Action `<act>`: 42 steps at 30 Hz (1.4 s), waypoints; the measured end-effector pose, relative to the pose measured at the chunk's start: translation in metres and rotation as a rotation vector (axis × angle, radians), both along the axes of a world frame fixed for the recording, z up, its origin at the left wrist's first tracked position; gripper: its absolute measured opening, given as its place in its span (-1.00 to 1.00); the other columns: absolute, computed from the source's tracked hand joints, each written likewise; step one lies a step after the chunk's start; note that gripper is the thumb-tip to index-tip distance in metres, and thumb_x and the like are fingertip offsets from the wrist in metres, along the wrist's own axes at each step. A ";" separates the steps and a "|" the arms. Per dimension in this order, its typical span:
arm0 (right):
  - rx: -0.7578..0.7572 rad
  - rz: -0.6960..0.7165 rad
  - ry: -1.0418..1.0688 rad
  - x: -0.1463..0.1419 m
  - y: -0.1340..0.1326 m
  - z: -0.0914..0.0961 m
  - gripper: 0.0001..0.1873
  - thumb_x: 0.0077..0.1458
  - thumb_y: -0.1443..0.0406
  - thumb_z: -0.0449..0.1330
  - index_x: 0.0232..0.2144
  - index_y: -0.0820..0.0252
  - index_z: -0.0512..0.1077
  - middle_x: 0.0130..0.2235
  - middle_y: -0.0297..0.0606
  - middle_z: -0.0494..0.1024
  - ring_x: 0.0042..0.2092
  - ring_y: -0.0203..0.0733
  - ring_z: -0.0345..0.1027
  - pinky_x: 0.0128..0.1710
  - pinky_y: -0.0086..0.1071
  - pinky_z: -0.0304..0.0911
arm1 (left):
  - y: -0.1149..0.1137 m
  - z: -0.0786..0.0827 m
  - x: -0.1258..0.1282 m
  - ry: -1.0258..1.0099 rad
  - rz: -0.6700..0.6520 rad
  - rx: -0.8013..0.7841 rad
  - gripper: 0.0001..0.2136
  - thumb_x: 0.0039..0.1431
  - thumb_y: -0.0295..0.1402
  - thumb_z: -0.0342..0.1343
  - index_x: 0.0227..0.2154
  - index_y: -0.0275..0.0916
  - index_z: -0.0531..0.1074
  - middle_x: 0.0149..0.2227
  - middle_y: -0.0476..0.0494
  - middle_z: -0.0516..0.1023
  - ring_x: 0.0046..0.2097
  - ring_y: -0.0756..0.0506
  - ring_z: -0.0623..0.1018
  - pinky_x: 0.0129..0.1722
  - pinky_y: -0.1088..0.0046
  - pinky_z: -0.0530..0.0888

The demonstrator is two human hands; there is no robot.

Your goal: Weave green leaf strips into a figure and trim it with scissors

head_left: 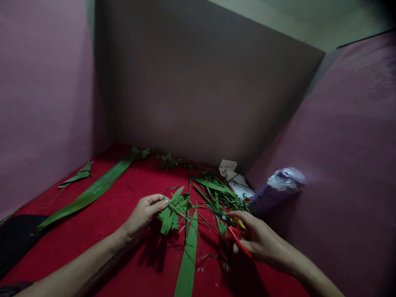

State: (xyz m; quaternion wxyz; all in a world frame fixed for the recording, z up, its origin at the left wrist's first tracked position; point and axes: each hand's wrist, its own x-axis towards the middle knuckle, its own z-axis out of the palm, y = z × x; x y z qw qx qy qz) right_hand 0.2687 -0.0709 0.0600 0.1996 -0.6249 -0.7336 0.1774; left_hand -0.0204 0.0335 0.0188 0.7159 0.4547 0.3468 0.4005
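Note:
Between the thumb and fingers of my left hand (148, 210) is a small bunch of green leaves (173, 212), held above the red cloth. My right hand (255, 235) grips scissors (238, 237) with red and yellow handles. Their dark blades point left toward the leaves; I cannot tell how far apart the blades are. A long flat leaf blade (188, 255) lies on the cloth between my hands. Just beyond the scissors is a loose heap of cut green stems and leaves (221, 192).
Red cloth (123, 243) covers the surface, walled on three sides. Another long leaf (93, 189) and a leaf cluster (78, 175) lie left, near a black flat item (18, 239). White papers (238, 183) and a purple roll wrapped in clear plastic (278, 189) are at right.

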 end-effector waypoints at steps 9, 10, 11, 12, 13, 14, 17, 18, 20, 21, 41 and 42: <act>-0.052 -0.061 -0.057 -0.042 -0.010 -0.004 -0.59 -0.31 0.22 0.33 -0.33 0.07 0.32 -0.43 -0.40 0.41 -0.44 -0.25 0.24 -0.48 -0.47 0.12 | 0.000 0.000 -0.001 0.106 -0.020 0.078 -0.78 -0.05 -0.22 0.14 -0.53 -0.29 0.34 -0.63 0.06 0.34 -0.60 0.10 0.28 -0.58 0.60 0.20; -0.047 -0.045 -0.062 -0.045 -0.009 -0.003 -0.61 -0.31 0.19 0.33 -0.36 0.08 0.32 -0.45 -0.41 0.41 -0.45 -0.26 0.22 -0.50 -0.47 0.10 | 0.000 0.000 -0.001 0.117 -0.020 0.086 -0.78 -0.05 -0.22 0.13 -0.53 -0.29 0.34 -0.62 0.06 0.34 -0.60 0.09 0.28 -0.58 0.60 0.20; -0.049 -0.032 -0.056 -0.047 -0.008 -0.002 -0.61 -0.32 0.18 0.33 -0.37 0.09 0.33 -0.46 -0.41 0.41 -0.46 -0.27 0.21 -0.51 -0.48 0.08 | 0.000 0.000 -0.001 0.129 -0.023 0.091 -0.78 -0.05 -0.21 0.13 -0.52 -0.29 0.33 -0.61 0.05 0.35 -0.59 0.09 0.29 -0.58 0.60 0.20; -0.055 -0.024 -0.043 -0.049 -0.007 -0.002 -0.62 -0.33 0.17 0.34 -0.38 0.10 0.34 -0.47 -0.43 0.41 -0.47 -0.28 0.21 -0.52 -0.49 0.07 | 0.000 -0.001 -0.001 0.143 -0.025 0.096 -0.77 -0.04 -0.20 0.12 -0.52 -0.29 0.33 -0.60 0.04 0.36 -0.58 0.08 0.30 -0.58 0.59 0.20; -0.067 -0.018 -0.024 -0.050 -0.006 -0.001 -0.62 -0.33 0.18 0.35 -0.39 0.10 0.35 -0.48 -0.44 0.42 -0.48 -0.29 0.20 -0.52 -0.49 0.06 | 0.000 0.000 -0.001 0.158 -0.026 0.102 -0.76 -0.04 -0.19 0.12 -0.51 -0.30 0.33 -0.59 0.03 0.36 -0.57 0.08 0.30 -0.57 0.59 0.20; -0.079 -0.014 -0.005 -0.052 -0.004 0.000 -0.62 -0.34 0.20 0.35 -0.39 0.11 0.36 -0.49 -0.44 0.42 -0.48 -0.30 0.21 -0.51 -0.50 0.06 | 0.000 0.000 -0.001 0.173 -0.029 0.108 -0.76 -0.04 -0.19 0.11 -0.51 -0.30 0.33 -0.59 0.03 0.36 -0.57 0.08 0.29 -0.57 0.59 0.20; -0.111 -0.007 0.041 -0.054 0.000 0.001 -0.69 -0.31 0.25 0.34 -0.42 0.16 0.38 -0.52 -0.44 0.40 -0.48 -0.32 0.20 -0.50 -0.50 0.05 | -0.001 0.003 0.000 0.205 -0.038 0.148 -0.76 -0.02 -0.20 0.09 -0.51 -0.31 0.33 -0.57 0.03 0.35 -0.55 0.08 0.28 -0.55 0.57 0.20; -0.127 -0.005 0.063 -0.055 0.002 0.001 -0.72 -0.29 0.26 0.33 -0.44 0.17 0.39 -0.53 -0.44 0.39 -0.48 -0.32 0.19 -0.50 -0.50 0.04 | -0.001 0.003 0.000 0.211 -0.041 0.165 -0.77 -0.01 -0.21 0.08 -0.51 -0.31 0.33 -0.56 0.02 0.35 -0.53 0.07 0.29 -0.53 0.57 0.21; -0.189 0.001 0.148 -0.055 0.004 -0.001 -0.78 -0.23 0.30 0.29 -0.43 0.18 0.39 -0.57 -0.45 0.39 -0.51 -0.34 0.18 -0.52 -0.50 0.04 | -0.001 0.005 0.000 0.214 -0.046 0.195 -0.78 0.00 -0.22 0.08 -0.51 -0.32 0.34 -0.52 0.00 0.37 -0.49 0.06 0.32 -0.48 0.55 0.24; -0.243 0.005 0.212 -0.056 0.005 -0.003 -0.80 -0.19 0.33 0.25 -0.39 0.18 0.39 -0.59 -0.46 0.40 -0.52 -0.35 0.19 -0.53 -0.50 0.04 | -0.001 0.005 -0.001 0.214 -0.048 0.202 -0.78 0.01 -0.23 0.07 -0.51 -0.32 0.34 -0.51 -0.01 0.38 -0.46 0.05 0.33 -0.45 0.54 0.25; -0.648 -0.206 0.848 -0.058 0.016 -0.037 -0.68 -0.30 0.38 0.19 -0.34 0.23 0.37 -0.72 -0.44 0.43 -0.64 -0.37 0.26 -0.62 -0.54 0.05 | 0.006 0.000 -0.006 0.109 -0.169 0.007 -0.82 0.03 -0.26 0.08 -0.46 -0.31 0.38 -0.46 -0.08 0.47 -0.44 -0.01 0.42 -0.41 0.49 0.32; -0.655 -0.193 0.851 -0.058 0.016 -0.037 -0.68 -0.29 0.37 0.19 -0.34 0.23 0.37 -0.72 -0.44 0.43 -0.64 -0.37 0.26 -0.62 -0.54 0.05 | 0.006 0.000 -0.006 0.110 -0.173 -0.001 -0.82 0.03 -0.26 0.08 -0.45 -0.31 0.38 -0.46 -0.08 0.47 -0.44 -0.01 0.43 -0.40 0.48 0.33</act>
